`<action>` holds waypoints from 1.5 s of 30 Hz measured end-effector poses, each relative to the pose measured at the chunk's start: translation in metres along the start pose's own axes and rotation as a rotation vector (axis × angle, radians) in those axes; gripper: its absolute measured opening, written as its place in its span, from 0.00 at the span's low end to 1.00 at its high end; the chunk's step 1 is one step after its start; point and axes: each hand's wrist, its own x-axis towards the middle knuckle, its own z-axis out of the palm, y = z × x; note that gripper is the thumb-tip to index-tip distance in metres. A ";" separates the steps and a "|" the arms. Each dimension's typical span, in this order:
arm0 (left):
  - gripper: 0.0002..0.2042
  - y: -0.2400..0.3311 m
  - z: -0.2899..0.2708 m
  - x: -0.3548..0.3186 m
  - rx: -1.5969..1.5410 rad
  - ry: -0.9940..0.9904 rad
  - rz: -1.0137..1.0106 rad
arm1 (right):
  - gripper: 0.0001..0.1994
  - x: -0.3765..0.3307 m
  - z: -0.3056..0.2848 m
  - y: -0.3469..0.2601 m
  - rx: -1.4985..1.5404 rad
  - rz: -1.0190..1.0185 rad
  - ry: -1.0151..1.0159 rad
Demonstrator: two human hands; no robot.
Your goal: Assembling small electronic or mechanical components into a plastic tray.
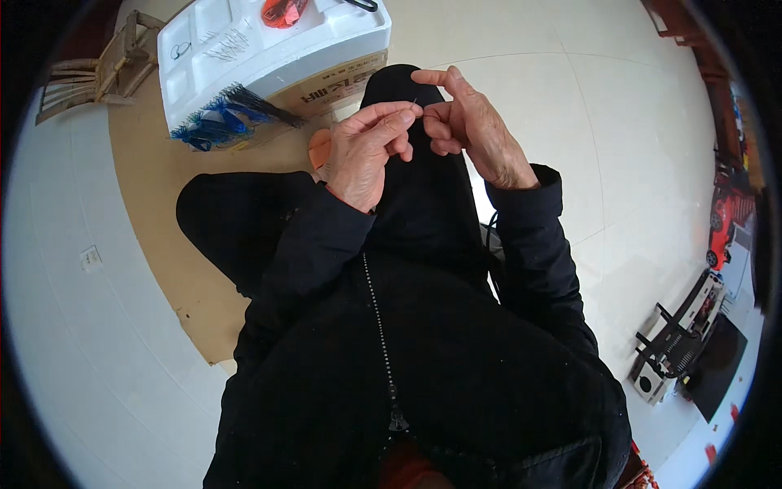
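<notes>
Above my dark-clothed knees, my two hands meet at the fingertips. My left hand [371, 150] is closed in a pinch, thumb against forefinger. From that pinch a small thin dark piece [415, 102] sticks up, too small to name. My right hand [481, 130] is just beside it on the right. One of its fingers points out to the left, while the others curl in near the left fingertips. Whatever those curled fingers hold, if anything, is hidden.
A white foam tray [277, 61] on a cardboard box [342, 84] stands ahead left. It carries fine wire-like pieces [228, 45], rings [180, 50] and a red plastic bag [283, 11]. Blue and black strand bundles [230, 114] hang over its near edge. A bamboo chair [122, 61] is farther left.
</notes>
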 end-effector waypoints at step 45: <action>0.09 0.028 0.014 -0.036 0.186 0.013 0.211 | 0.10 -0.026 0.020 -0.012 -0.153 -0.328 0.086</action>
